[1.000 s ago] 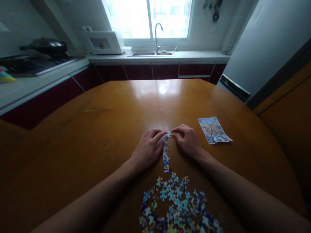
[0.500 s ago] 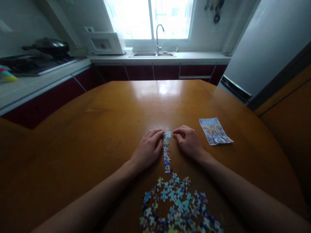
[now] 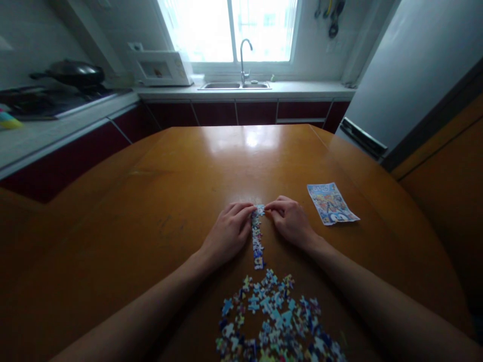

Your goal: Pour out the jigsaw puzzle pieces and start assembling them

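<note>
A narrow strip of joined jigsaw pieces [image 3: 257, 239] lies lengthwise on the table, with a short arm pointing right at its far end. Beside its far left edge rests my left hand [image 3: 231, 229], palm down, fingers stretched out and the fingertips touching the strip. From the right, my right hand [image 3: 290, 220] pinches thumb and forefinger at a puzzle piece [image 3: 260, 208] on the short arm; the fingertips partly cover it. Nearer to me, between my forearms, spreads a pile of loose jigsaw pieces [image 3: 277, 319], mostly light blue, white and dark blue.
A printed picture sheet [image 3: 332, 203] lies to the right of my right hand on the wooden table [image 3: 181, 166]. Beyond the table are a counter with a sink [image 3: 222, 86], a microwave [image 3: 162, 68] and a wok [image 3: 73, 73]. A fridge [image 3: 411, 75] stands at the right.
The view has shifted slightly, moving the scene a little left. Both hands keep nearly the same pose at the far end of the strip.
</note>
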{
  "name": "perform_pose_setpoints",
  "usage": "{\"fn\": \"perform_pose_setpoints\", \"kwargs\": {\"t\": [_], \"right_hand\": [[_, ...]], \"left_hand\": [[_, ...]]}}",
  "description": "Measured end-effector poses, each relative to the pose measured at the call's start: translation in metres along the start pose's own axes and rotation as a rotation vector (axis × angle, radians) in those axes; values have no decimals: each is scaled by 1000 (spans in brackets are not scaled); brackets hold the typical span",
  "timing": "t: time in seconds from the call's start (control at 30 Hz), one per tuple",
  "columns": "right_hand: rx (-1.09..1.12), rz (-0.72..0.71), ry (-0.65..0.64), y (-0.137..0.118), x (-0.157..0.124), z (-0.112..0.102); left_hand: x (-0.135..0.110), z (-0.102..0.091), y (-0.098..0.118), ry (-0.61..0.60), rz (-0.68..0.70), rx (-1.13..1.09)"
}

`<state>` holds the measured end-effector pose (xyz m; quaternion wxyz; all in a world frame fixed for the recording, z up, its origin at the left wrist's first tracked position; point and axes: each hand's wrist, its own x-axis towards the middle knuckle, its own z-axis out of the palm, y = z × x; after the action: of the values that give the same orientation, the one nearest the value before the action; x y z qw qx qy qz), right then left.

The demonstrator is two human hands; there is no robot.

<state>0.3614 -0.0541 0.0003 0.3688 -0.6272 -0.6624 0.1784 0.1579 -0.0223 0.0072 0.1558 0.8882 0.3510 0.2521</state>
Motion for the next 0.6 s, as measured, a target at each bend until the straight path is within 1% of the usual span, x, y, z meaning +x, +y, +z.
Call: {"fn": "perform_pose_setpoints", "kwargs": {"t": [0.27, 0.6], "right_hand": [[-94, -20, -62, -6, -2, -3], [-134, -24, -69, -9, -2, -4]], "left_hand": [[-1, 1, -4, -40, 48, 74], [-1, 2, -4, -62, 27, 94]]}}
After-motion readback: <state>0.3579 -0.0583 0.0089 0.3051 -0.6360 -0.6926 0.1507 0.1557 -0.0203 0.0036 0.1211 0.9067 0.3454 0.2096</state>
